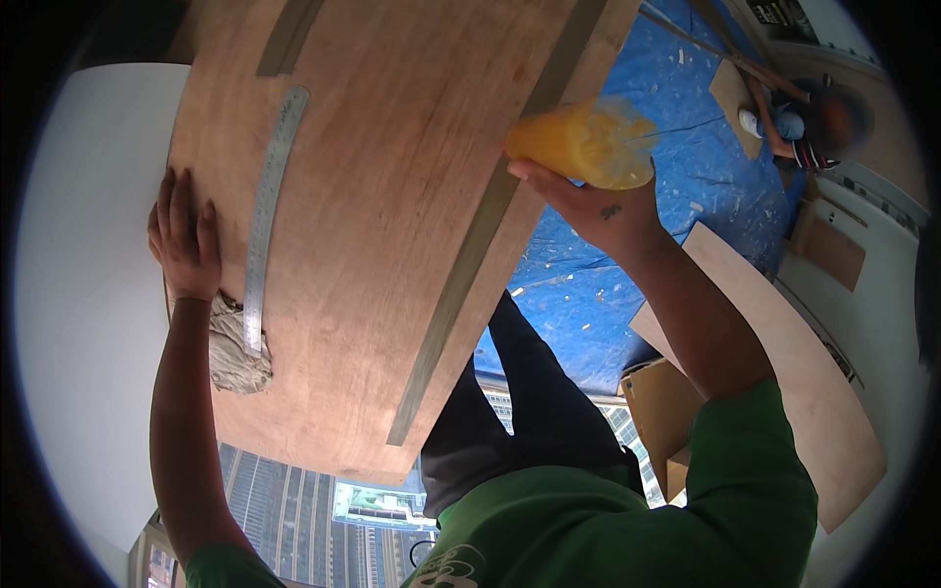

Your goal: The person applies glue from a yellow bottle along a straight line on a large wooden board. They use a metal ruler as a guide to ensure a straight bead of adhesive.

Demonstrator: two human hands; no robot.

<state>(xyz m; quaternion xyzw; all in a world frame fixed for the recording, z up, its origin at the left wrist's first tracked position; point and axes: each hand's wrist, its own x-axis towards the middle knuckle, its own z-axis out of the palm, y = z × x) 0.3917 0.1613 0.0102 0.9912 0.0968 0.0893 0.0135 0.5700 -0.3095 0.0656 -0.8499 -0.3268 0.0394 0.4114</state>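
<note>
My left hand [184, 242] lies on the left edge of a plywood board [367, 220], fingers spread and holding nothing. Just below its wrist is a crumpled beige rag [239, 356]. A steel ruler [270, 213] lies lengthwise on the board, its lower end over the rag. My right hand [603, 209] is shut on a clear plastic bottle [577, 143] of yellow-orange liquid. The bottle is tilted on its side above the board's right edge, its red tip pointing left. Beneath it runs a long flat brown strip [470, 250]; a shorter brown strip [287, 40] sits at the top.
Blue sheeting [573, 294] with scattered pale scraps covers the floor at right. A person [790, 125] crouches there beside a small board [735, 110]. A curved plywood panel [801, 375] and a cardboard box [662, 411] stand at my right. A white surface [95, 294] borders the board's left.
</note>
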